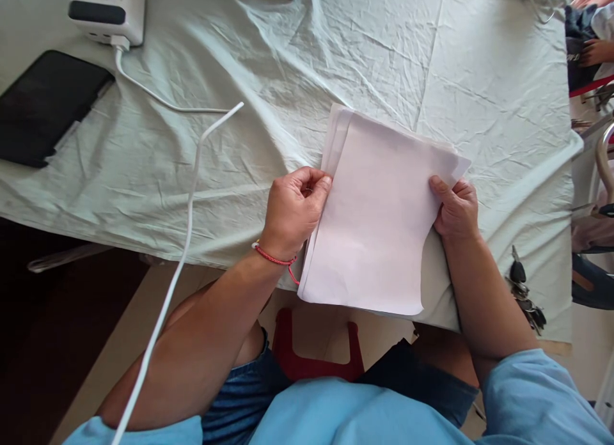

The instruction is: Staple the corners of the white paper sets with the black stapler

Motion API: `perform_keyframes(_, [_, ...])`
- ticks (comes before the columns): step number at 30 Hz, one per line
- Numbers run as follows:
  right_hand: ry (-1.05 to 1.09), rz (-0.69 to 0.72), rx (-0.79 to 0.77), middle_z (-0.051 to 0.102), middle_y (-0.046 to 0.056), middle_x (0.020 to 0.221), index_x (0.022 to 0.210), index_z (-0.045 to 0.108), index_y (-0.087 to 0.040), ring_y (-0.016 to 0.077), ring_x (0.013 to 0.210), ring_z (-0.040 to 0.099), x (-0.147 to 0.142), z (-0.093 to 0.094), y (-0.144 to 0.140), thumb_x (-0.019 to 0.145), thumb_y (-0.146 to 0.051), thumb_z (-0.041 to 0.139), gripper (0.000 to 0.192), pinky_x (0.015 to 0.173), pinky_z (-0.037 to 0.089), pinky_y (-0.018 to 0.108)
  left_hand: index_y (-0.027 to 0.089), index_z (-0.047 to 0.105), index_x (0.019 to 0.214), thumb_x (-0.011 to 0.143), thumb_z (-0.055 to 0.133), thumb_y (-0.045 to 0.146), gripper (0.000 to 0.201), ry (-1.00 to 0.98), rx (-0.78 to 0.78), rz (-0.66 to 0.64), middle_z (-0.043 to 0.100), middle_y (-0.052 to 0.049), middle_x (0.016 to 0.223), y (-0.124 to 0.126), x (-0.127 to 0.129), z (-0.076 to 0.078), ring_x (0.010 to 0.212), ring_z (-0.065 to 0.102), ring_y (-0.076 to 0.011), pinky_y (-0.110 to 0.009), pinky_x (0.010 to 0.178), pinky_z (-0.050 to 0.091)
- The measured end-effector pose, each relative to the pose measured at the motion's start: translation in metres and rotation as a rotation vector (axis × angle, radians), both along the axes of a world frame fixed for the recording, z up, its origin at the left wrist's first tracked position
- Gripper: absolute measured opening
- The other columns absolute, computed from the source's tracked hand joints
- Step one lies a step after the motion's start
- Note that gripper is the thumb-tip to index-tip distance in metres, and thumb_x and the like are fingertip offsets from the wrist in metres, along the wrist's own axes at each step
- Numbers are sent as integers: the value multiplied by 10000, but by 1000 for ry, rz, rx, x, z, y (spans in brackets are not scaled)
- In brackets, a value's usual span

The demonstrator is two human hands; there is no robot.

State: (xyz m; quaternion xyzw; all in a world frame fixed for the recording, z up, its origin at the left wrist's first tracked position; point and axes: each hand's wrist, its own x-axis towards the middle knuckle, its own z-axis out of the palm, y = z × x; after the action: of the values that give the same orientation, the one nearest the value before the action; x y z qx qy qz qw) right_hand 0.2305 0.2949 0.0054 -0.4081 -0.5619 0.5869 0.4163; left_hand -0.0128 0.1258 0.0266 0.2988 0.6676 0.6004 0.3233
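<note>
A thin stack of white paper sheets is held over the table's front edge, its blank top face toward me. The sheets are slightly fanned, with several edges showing at the upper left and upper right. My left hand, a red cord bracelet at its wrist, pinches the left edge between thumb and curled fingers. On the opposite side, my right hand grips the right edge, thumb on top and fingers underneath. The fingers under the paper are hidden.
A pale green, wrinkled cloth covers the table. A black tablet or phone and a white power device with a white cable lie left. Keys rest right. A red stool stands below; another person's hand shows far right.
</note>
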Motion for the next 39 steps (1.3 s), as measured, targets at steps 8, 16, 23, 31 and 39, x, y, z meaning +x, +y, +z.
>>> perform_keyframes(8, [12, 5, -4, 800, 34, 885, 961, 805, -229, 281, 985, 807, 0, -1, 1, 723, -484, 972, 387, 888, 707, 426, 194, 710, 820, 814, 757, 152, 63, 84, -51, -24, 651, 19, 724, -1, -1, -3, 681, 571, -134, -286, 641, 418])
perform_keyframes(16, [65, 42, 13, 799, 26, 882, 944, 802, -240, 263, 929, 807, 0, -4, 4, 754, -479, 957, 343, 911, 708, 460, 211, 625, 817, 848, 699, 117, 124, -35, -16, -2, 622, 34, 677, 1, -1, -5, 608, 556, -122, -278, 582, 402])
perform_keyframes(23, [57, 47, 36, 803, 32, 906, 954, 799, -248, 284, 1078, 794, 0, -6, 4, 775, -463, 945, 316, 957, 699, 465, 215, 618, 815, 839, 713, 117, 138, -30, -43, -1, 622, 35, 670, 1, 0, -7, 607, 565, -119, -271, 575, 402])
perform_keyframes(31, [44, 54, 37, 808, 30, 916, 979, 813, -253, 288, 1113, 789, -1, -4, 3, 768, -448, 945, 316, 1000, 686, 465, 235, 608, 1016, 832, 757, 132, 258, -115, -104, 8, 674, 50, 693, 0, 0, -2, 545, 561, -114, -252, 533, 408])
perform_keyframes(39, [41, 53, 42, 811, 31, 932, 989, 807, -248, 290, 1105, 791, 0, -5, 4, 780, -448, 936, 317, 993, 684, 470, 196, 666, 683, 860, 790, 277, 231, -38, -18, -61, 574, 33, 637, -2, -1, -1, 628, 495, -117, -262, 584, 407])
